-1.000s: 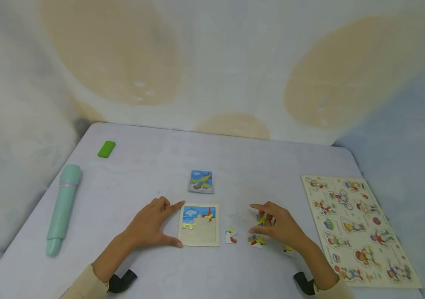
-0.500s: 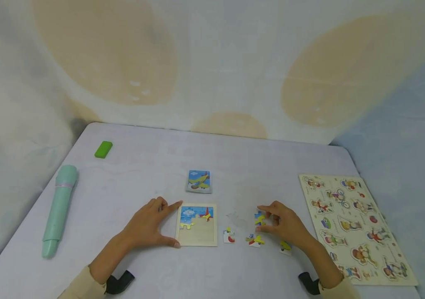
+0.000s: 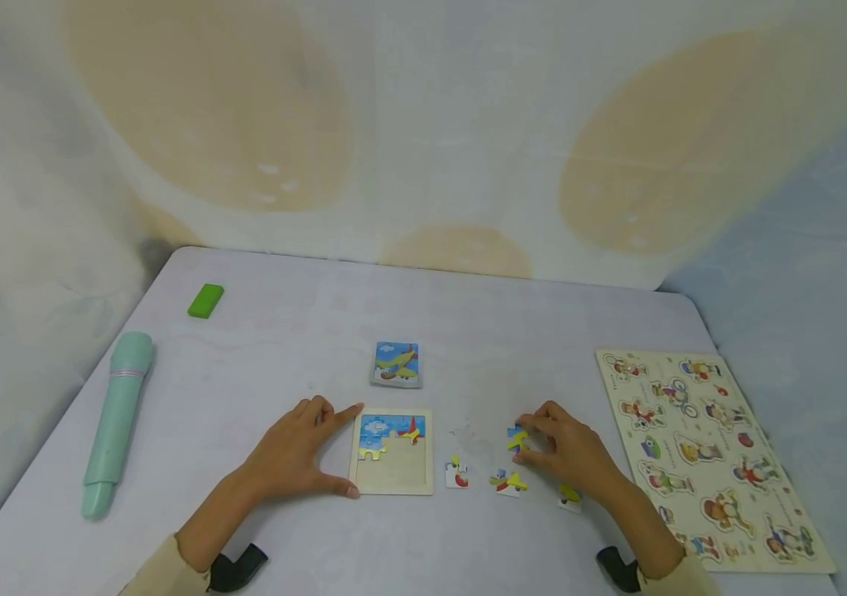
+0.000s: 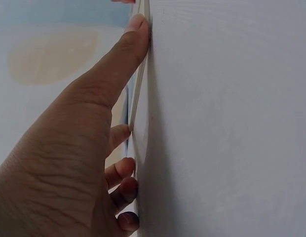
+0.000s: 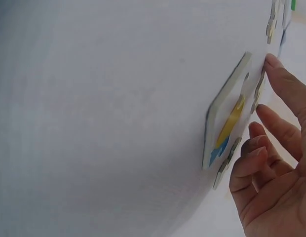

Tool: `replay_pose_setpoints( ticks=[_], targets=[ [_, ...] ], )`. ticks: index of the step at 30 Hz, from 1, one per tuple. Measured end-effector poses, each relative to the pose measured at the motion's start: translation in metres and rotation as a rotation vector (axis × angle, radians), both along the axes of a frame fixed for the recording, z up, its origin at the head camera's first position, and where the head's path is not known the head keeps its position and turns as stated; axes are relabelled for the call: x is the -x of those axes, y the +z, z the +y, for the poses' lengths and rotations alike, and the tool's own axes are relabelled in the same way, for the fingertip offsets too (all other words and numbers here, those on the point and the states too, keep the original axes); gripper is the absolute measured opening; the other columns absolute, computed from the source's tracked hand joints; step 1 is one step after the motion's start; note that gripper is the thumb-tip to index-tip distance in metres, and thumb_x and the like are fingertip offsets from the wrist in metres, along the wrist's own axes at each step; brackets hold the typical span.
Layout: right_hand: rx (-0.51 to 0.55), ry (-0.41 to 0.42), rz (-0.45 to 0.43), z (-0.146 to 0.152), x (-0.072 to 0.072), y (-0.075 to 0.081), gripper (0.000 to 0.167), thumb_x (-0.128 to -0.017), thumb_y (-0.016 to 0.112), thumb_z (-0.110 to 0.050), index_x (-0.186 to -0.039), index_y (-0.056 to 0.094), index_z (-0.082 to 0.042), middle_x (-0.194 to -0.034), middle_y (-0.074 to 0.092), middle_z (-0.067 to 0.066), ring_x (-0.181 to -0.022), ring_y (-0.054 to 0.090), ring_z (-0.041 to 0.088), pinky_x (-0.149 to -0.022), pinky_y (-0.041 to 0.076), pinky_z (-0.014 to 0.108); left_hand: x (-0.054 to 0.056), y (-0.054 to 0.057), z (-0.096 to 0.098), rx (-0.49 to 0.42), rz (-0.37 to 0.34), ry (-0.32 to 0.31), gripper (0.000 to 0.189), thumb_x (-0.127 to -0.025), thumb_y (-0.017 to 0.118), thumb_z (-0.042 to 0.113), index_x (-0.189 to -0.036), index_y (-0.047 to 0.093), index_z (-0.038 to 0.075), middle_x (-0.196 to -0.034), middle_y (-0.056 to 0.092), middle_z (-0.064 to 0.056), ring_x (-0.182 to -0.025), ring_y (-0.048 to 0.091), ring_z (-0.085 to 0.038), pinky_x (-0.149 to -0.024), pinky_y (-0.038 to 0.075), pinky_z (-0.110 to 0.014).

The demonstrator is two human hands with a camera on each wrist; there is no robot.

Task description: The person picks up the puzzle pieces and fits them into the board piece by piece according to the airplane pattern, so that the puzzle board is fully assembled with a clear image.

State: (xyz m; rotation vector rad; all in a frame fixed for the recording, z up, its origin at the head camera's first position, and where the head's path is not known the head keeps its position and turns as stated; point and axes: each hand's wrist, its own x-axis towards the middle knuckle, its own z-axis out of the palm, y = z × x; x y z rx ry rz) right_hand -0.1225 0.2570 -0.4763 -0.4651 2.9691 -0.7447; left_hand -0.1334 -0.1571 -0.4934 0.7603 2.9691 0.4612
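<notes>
In the head view, my left hand [image 3: 291, 454] lies at the left side of a square wooden puzzle tray [image 3: 429, 463], index fingertip at its upper left corner and thumb at the lower left. The left wrist view shows that thumb [image 4: 135, 29] straight along the tray's edge. Blue sky pieces and a red tail piece fill the tray's upper part. My right hand [image 3: 568, 447] pinches a blue-and-yellow puzzle piece [image 3: 516, 439] between thumb and index finger, its other fingers bent. Nearby lie a red-and-white piece [image 3: 456, 474], a yellow-winged piece [image 3: 508, 483] and a yellow-and-white piece [image 3: 570, 498].
A small airplane picture [image 3: 397, 364] lies behind the tray. To the right is a large wooden board [image 3: 717, 463] with figures. A mint-green tube-shaped object [image 3: 119, 422] and a green block [image 3: 205, 300] are at the left.
My right hand has shifted slightly right and its thumb and index finger have closed on the blue-and-yellow piece. The left hand stays at the tray.
</notes>
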Motion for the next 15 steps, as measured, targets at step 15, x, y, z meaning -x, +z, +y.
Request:
replay_pose_setpoints(
  ticks=[15],
  targets=[
    [0.035, 0.024, 0.061, -0.0057, -0.0013, 0.0030, 0.045, -0.072, 0.088, -0.032, -0.107, 0.073, -0.009, -0.092, 0.053, -0.008, -0.066, 0.036, -0.001, -0.054, 0.036, 0.019, -0.0004, -0.0010, -0.0004, -0.012, 0.000, -0.004, 0.116, -0.053, 0.062, 0.094, -0.149, 0.046, 0.031, -0.100, 0.040, 0.008, -0.089, 0.036, -0.007, -0.072, 0.034, -0.024]
  ],
)
